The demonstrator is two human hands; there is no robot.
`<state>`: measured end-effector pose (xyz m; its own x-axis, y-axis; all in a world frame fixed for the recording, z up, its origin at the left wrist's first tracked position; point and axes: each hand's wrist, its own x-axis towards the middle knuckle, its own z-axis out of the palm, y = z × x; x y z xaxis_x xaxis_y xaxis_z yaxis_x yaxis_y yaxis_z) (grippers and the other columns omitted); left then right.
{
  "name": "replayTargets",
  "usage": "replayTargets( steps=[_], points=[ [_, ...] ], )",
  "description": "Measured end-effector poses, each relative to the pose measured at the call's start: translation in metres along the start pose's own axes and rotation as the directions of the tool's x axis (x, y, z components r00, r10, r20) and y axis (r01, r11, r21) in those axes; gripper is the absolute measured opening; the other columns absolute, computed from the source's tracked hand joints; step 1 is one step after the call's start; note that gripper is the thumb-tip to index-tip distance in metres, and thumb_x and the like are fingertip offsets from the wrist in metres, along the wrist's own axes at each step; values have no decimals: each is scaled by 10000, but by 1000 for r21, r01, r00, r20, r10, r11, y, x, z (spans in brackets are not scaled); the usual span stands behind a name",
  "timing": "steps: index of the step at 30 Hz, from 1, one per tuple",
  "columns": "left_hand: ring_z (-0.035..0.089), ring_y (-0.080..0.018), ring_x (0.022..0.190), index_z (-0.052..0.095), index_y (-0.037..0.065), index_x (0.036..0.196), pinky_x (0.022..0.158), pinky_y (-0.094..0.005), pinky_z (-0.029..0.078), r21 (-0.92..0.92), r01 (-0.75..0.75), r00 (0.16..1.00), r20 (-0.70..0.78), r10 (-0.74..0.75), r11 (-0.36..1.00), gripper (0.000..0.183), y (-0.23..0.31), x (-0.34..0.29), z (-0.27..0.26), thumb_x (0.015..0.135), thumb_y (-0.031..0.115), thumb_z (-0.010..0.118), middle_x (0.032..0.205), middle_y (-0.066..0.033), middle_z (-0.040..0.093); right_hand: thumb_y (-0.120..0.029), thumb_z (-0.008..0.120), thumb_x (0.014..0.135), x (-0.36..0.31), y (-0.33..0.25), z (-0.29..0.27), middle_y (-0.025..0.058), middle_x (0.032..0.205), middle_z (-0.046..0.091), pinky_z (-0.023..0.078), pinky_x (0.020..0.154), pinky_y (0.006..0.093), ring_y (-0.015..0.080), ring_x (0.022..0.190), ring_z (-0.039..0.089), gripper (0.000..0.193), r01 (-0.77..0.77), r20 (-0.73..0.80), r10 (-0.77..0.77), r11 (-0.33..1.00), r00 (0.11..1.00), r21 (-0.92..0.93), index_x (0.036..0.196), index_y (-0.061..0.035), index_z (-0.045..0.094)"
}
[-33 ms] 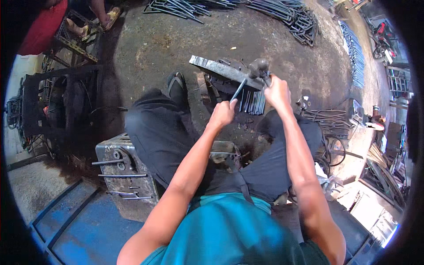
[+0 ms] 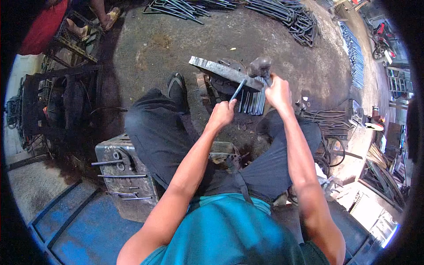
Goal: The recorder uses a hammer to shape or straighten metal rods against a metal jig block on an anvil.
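Observation:
My left hand [image 2: 222, 115] is closed around a thin metal rod [image 2: 239, 90]. The rod's far end meets the edge of a thick flat steel bar [image 2: 216, 67], which slants across in front of me like an anvil. In my right hand [image 2: 278, 92] is a hammer [image 2: 259, 67], gripped by its handle. Its dark, blurred head hangs by the right end of the bar, close to the rod's tip; whether it touches I cannot tell. Below the bar, several short metal rods [image 2: 252, 103] lie side by side on the ground.
Piles of bent rods [image 2: 282, 15] lie on the far floor. A bundle of straight rods [image 2: 352, 53] is at the far right, with more rods [image 2: 327, 119] near my right knee. A metal block [image 2: 126, 176] with pins stands by my left leg. Another person's hand [image 2: 105, 21] shows at upper left.
The hammer head has lifted very slightly and looks more blurred, showing more of the short rods behind it. My left hand and its rod have hardly moved.

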<state>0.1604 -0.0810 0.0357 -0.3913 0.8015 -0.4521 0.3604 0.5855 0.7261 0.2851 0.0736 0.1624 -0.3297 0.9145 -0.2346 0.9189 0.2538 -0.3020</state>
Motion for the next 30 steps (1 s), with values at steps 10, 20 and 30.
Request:
replayTargets(
  steps=[10, 20, 30],
  points=[
    [616, -470, 1040, 665, -92, 946, 870, -487, 481, -125, 162, 973, 183, -138, 979, 685, 0, 6, -6, 988, 541, 407, 968, -348, 638, -161, 728, 837, -16, -38, -42, 171, 994, 715, 503, 845, 358, 247, 897, 685, 311, 441, -558, -59, 683, 828, 582, 1056, 50, 662],
    [404, -153, 453, 468, 99, 612, 432, -351, 328, -472, 313, 919, 370, -137, 824, 611, -5, 17, -1, 989, 575, 412, 545, -7, 423, -137, 524, 814, 10, 9, -10, 270, 957, 672, 505, 822, 525, 451, 970, 638, 387, 47, -38, -51, 994, 998, -100, 1177, -125, 656],
    [271, -73, 458, 354, 178, 675, 423, -266, 190, -542, 500, 811, 567, -146, 675, 533, 4, 5, -19, 986, 610, 387, 574, 65, 314, -167, 743, 831, -15, -59, -96, -18, 560, 509, 356, 417, 254, 57, 424, 440, 212, 345, -427, 19, 557, 904, 756, 785, -75, 558]
  ],
)
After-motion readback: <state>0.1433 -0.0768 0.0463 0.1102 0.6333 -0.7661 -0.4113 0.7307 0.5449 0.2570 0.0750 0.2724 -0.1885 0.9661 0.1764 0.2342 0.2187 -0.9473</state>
